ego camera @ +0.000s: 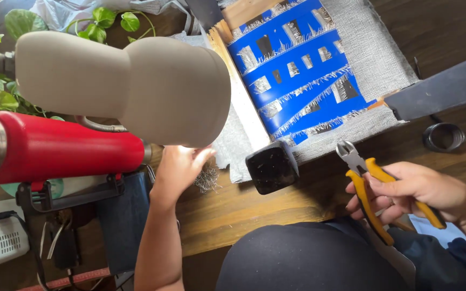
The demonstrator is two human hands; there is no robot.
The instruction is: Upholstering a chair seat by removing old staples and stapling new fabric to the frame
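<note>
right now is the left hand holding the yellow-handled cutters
No, the yellow-handled cutters are gripped in the right hand, while the left hand rests on the wooden table beside a small tangle of wire bits.

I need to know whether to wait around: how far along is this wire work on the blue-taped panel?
Looks done: blue tape strips already cover most of the grey woven panel, with wire ends poking out. In hand: the right hand holds yellow-handled cutters, jaws slightly apart; the left hand reaches to a small wad of wire clippings. Left: apparently trimming the remaining frayed ends.
</note>
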